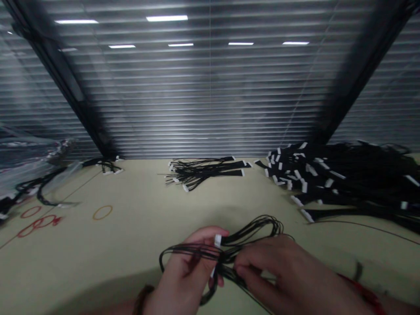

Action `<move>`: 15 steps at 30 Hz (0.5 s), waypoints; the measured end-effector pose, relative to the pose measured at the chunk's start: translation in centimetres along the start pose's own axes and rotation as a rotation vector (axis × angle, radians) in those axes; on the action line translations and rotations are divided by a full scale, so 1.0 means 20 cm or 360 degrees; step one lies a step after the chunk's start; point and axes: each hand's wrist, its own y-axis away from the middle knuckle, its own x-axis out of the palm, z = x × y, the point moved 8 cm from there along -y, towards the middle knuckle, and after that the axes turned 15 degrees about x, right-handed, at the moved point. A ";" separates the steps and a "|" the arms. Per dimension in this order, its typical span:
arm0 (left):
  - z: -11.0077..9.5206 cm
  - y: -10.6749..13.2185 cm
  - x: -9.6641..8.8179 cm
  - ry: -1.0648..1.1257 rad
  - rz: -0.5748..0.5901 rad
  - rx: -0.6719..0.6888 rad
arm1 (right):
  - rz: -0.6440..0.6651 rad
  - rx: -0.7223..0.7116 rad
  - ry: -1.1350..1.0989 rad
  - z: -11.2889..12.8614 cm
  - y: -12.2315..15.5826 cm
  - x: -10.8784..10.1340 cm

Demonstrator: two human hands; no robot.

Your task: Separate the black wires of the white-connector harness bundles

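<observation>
Low in the middle of the view, a looped bundle of thin black cable (259, 225) with white connectors (218, 240) is between my hands. My left hand (190, 271) grips the bundle near its gathered middle, thumb across the strands. From the right, my right hand (278, 267) pinches strands close to that same middle, its fingertips partly hidden. Loops stick out to the left and upper right, and loose strands trail down between the hands.
A large heap of black cables with white connectors (354, 175) lies at the right. A smaller cable pile (210, 170) sits at the back middle. At the left are clear plastic bags (29, 170), red rubber bands (39, 222) and a yellow rubber band (102, 212). Blinds (210, 100) stand behind the table.
</observation>
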 end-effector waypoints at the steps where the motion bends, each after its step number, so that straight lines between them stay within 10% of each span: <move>1: 0.00 0.00 0.00 -0.0013 -0.0006 -0.0011 | 0.0060 0.0013 -0.0027 0.00 -0.01 0.01; 8: 0.01 0.03 0.00 -0.0099 -0.0009 -0.0087 | 0.0229 0.0092 -0.0221 -0.03 -0.04 0.07; 15: 0.00 0.03 0.02 -0.0042 -0.0002 -0.0101 | -0.0259 -0.0084 -0.0017 0.00 0.01 0.01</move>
